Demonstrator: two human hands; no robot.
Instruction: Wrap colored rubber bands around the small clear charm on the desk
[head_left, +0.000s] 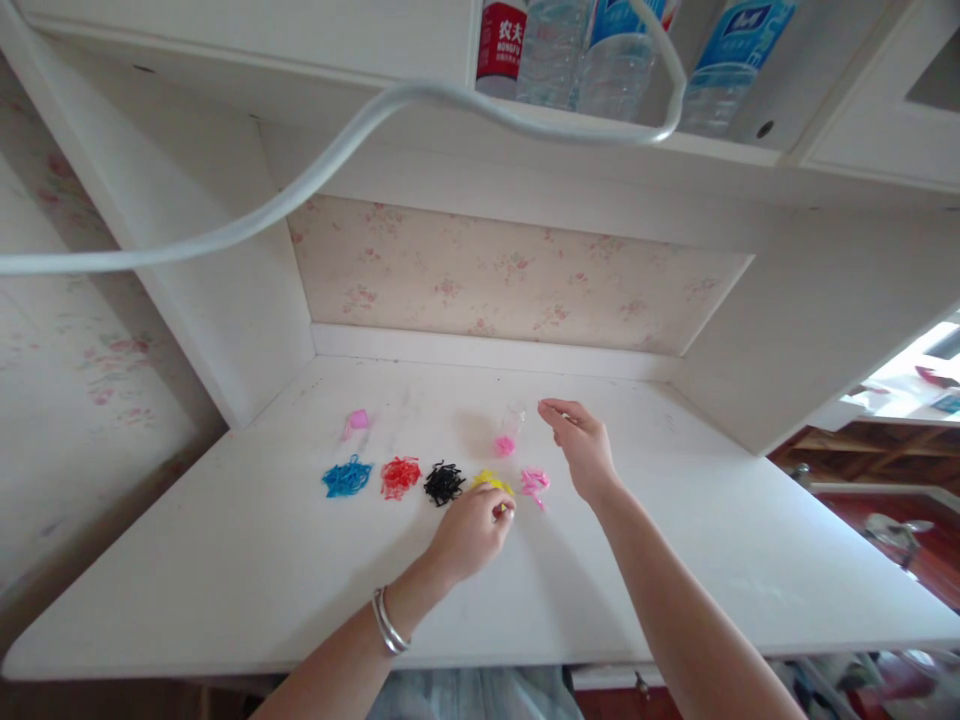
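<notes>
My left hand [474, 528], with silver bangles at the wrist, is closed just in front of the yellow pile [491, 481]. A small bit of yellow, seemingly a rubber band [502, 509], shows between its fingers. My right hand [581, 440] hovers at the right, fingers pressed together and pointing left; whatever it may pinch is too small to make out. Close to its fingertips is a clear plastic piece [515, 418] with a bright pink clump [505, 446] at its near end. Below that lies a pile of pink bands [535, 484].
Black [444, 483], red [400, 477] and blue [347, 477] band piles continue the row leftward on the white desk [225, 560]. Behind the blue pile sits a small pink object [359, 419]. A white cable [337, 160] crosses high in front of a shelf with water bottles [555, 50].
</notes>
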